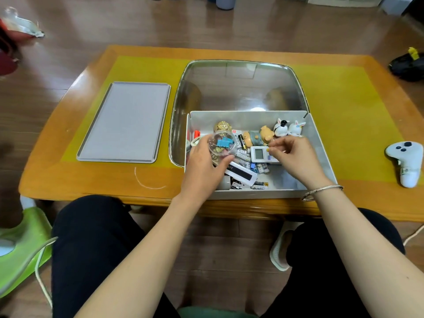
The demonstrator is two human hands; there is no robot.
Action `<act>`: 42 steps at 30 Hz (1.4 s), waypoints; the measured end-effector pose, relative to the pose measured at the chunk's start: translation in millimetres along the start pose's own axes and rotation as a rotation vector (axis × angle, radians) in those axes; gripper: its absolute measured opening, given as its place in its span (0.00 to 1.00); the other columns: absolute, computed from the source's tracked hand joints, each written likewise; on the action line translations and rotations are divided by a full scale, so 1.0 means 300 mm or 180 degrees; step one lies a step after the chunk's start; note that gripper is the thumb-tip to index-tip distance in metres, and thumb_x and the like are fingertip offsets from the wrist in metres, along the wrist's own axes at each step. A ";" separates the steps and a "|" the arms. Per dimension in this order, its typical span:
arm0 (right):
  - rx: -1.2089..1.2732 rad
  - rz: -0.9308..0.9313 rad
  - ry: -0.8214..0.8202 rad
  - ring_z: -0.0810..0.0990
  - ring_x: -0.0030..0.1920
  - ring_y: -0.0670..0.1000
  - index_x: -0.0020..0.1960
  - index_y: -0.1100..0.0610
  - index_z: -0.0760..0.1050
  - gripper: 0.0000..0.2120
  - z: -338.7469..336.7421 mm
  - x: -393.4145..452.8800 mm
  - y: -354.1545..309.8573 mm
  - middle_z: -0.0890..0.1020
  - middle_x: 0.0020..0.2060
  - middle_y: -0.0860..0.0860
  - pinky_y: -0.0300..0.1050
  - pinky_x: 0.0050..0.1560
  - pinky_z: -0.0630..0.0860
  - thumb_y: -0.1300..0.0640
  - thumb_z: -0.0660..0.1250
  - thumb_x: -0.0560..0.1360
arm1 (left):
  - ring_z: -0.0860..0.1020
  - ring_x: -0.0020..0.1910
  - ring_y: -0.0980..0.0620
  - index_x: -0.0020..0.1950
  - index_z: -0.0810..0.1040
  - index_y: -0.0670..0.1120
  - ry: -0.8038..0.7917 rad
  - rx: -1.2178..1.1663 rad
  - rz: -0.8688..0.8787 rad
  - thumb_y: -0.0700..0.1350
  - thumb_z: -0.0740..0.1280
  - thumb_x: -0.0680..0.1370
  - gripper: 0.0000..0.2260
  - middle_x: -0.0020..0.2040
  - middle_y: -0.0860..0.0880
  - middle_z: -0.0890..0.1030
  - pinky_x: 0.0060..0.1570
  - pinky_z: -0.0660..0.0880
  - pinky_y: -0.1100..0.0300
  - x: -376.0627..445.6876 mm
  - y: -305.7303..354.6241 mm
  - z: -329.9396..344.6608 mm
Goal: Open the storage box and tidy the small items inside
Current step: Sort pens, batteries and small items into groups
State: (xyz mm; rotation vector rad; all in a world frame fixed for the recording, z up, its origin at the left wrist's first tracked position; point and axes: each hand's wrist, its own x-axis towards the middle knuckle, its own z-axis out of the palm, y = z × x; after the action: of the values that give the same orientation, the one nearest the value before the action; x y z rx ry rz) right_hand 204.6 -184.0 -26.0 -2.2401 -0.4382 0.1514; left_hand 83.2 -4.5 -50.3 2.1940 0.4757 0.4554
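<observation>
The white storage box (319, 157) sits open at the near edge of the bench (367, 92), its grey lid (124, 121) lying flat well to the left and a steel tray (238, 86) just behind it. The left hand (202, 166) grips a small clear round container (221, 143) holding blue clips, fingers curled round its near side, raised a little above the clutter. The right hand (293, 154) pinches something small between thumb and fingertip just beside the white digital thermometer (261, 154); what it holds is too small to name. The step in hand looks like gathering loose bits into the container, so it would go best with the container held level and close under the right hand, the piece dropped in rather than tossed, and the wrist kept clear of the standing figurines behind it. Counted: one box, one lid, one tray, one clear container, one thermometer, one white remote (241, 173) lying slantwise, two bear figurines (258, 137), two white rabbit figurines (288, 129), one gold ornament (223, 126); the batteries are scattered and part hidden, at least four. One white game controller (405, 161) lies on the bench, well apart on the right.
</observation>
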 end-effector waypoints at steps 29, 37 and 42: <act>-0.1743 -0.0379 -0.1238 0.76 0.41 0.49 0.47 0.54 0.82 0.08 0.082 -0.020 0.013 0.82 0.42 0.51 0.38 0.42 0.69 0.64 0.67 0.72 | 0.71 0.58 0.58 0.65 0.65 0.51 -0.0138 -0.0005 -0.0012 0.53 0.74 0.70 0.28 0.60 0.52 0.74 0.50 0.73 0.69 -0.004 0.010 -0.010; -0.1033 -0.0234 -0.0723 0.75 0.36 0.44 0.40 0.52 0.80 0.08 0.072 -0.015 0.027 0.77 0.31 0.43 0.35 0.38 0.68 0.64 0.66 0.73 | 0.75 0.60 0.54 0.66 0.64 0.52 -0.0332 0.0109 -0.0053 0.59 0.71 0.72 0.28 0.63 0.51 0.75 0.48 0.75 0.67 -0.002 -0.003 0.000; -0.0445 -0.0524 0.0005 0.75 0.36 0.42 0.44 0.54 0.81 0.05 0.050 -0.020 0.019 0.80 0.38 0.45 0.38 0.41 0.70 0.63 0.68 0.73 | 0.70 0.66 0.54 0.72 0.62 0.51 -0.0337 0.0146 0.0047 0.56 0.73 0.72 0.33 0.68 0.52 0.72 0.59 0.72 0.61 0.001 -0.004 0.002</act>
State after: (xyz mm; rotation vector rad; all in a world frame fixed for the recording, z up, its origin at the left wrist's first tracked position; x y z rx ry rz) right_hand 196.6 -178.8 -40.4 -2.3278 -0.6472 0.0336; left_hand 83.4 -4.1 -51.5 2.2541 0.4166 0.3372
